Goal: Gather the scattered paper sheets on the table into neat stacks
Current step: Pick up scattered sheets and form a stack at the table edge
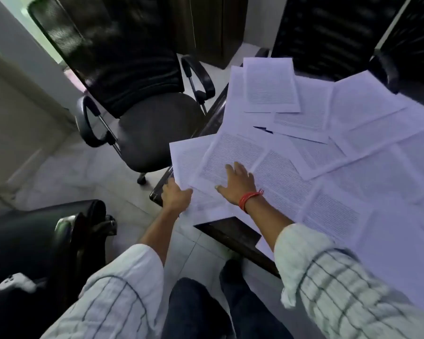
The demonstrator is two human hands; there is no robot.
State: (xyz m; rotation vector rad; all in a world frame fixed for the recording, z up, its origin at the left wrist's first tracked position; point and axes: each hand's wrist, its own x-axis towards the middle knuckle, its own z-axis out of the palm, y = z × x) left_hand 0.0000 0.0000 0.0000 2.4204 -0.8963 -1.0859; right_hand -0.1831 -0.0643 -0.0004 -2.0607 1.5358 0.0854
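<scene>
Top sheet [230, 157] long-axis toward upper-right

matt paper sheets [311, 152] (printed), mesh-cloth chair [123, 57]

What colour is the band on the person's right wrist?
Orange-red. The band wraps the wrist just behind the right hand, seen clearly in the head view.

Dim, bluish, motion-blurred wide-angle view
</scene>
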